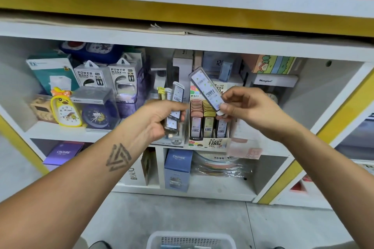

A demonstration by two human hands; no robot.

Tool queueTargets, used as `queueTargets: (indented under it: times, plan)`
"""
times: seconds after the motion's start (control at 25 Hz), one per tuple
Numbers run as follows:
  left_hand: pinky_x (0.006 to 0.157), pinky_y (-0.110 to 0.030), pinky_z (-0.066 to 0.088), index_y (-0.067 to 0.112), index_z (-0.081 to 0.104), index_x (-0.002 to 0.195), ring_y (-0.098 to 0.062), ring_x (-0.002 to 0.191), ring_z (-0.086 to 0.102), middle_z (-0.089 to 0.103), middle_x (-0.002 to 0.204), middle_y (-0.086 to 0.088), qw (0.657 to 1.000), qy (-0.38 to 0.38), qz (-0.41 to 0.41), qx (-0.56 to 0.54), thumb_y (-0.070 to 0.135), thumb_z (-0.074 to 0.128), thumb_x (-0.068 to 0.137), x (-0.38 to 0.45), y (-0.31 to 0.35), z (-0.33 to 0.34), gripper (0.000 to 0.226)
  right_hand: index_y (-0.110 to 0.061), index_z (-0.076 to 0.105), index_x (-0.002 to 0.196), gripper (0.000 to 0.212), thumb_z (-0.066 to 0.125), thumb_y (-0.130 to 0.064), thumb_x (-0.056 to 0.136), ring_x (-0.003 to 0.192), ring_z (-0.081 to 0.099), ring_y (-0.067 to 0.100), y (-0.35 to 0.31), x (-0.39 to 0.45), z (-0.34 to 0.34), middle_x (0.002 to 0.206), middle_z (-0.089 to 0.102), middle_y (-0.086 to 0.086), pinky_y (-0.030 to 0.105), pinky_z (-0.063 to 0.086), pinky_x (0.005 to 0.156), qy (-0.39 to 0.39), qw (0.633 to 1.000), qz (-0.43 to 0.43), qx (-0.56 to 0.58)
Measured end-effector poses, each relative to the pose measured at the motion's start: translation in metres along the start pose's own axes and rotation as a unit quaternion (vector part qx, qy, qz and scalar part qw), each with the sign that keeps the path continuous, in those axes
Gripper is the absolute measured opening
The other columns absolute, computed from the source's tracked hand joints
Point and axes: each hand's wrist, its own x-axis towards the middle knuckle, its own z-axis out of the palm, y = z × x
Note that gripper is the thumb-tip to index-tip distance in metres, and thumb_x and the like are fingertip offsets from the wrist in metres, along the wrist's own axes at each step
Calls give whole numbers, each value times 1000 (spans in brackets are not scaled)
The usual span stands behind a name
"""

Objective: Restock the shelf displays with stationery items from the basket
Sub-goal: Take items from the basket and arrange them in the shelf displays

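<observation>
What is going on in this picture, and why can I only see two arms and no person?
The camera sits on the person's head and looks down, so you see only their arms reaching out. They are filling a shop shelf. The right hand pinches one slim case of pencil leads by its end, tilted in the air. The left hand grips a small bunch of the same cases. Just behind the hands stands a display box with rows of lead cases, where these probably go. Further left on the shelf are a yellow duck clock and power bank boxes. At the bottom edge you can see the white basket on the floor.
</observation>
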Motion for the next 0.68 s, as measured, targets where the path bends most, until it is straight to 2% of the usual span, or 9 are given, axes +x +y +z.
queueTargets:
  times: [0.08, 0.12, 0.2, 0.32, 0.44, 0.6, 0.68]
  plan:
    - [40, -19, 45, 6, 61, 88, -14, 47, 55, 59, 68, -8, 1000, 12, 3, -6, 0, 73, 82, 2, 3, -7, 14, -11, 73, 103, 14, 72, -11, 89, 68, 66, 13, 1, -2, -13, 81, 75, 0, 27, 50, 60, 28, 999, 2, -30]
    - [40, -19, 45, 6, 61, 88, -15, 48, 55, 59, 67, -9, 1000, 14, 4, -9, 0, 73, 82, 2, 4, -9, 15, -19, 76, 102, 15, 74, -14, 88, 64, 60, 9, 0, -2, -18, 77, 72, -3, 22, 46, 57, 43, 998, -8, -55]
    - [40, -20, 47, 4, 60, 88, -16, 47, 57, 59, 65, -9, 1000, 10, 1, -14, 0, 73, 82, 2, 3, -9, 14, -27, 77, 100, 19, 79, -17, 84, 67, 54, 8, 0, -2, -28, 81, 69, -5, 19, 45, 60, 61, 995, -20, -75]
    - [40, -21, 50, 4, 62, 85, -15, 45, 61, 62, 63, -9, 1000, -5, -11, 1, 2, 74, 82, 0, -1, -4, 12, -24, 74, 93, 18, 84, -20, 78, 68, 56, 7, 3, 0, -28, 78, 69, -11, 24, 51, 65, 100, 989, -22, -106]
    - [41, -20, 49, 5, 66, 85, -13, 46, 60, 64, 64, -7, 999, -39, -17, 27, 6, 77, 80, -2, -7, 3, 12, -27, 72, 86, 16, 85, -22, 78, 67, 61, 6, 11, 4, -19, 74, 67, -13, 30, 54, 67, 152, 963, -35, -222]
    - [42, -21, 49, 8, 70, 87, -15, 48, 59, 67, 65, -7, 997, -71, -16, 33, 16, 83, 75, -4, -12, 7, 20, -25, 73, 95, 14, 80, -25, 84, 74, 63, 7, 19, 6, -8, 82, 69, -10, 18, 47, 65, 121, 931, -56, -339]
    - [43, -22, 49, 9, 69, 84, -16, 48, 59, 66, 63, -8, 996, -81, -21, 31, 26, 80, 79, -5, -15, 8, 22, -21, 73, 100, 14, 77, -25, 87, 81, 64, 14, 23, 6, -2, 89, 70, -5, 24, 46, 68, 86, 913, -66, -394]
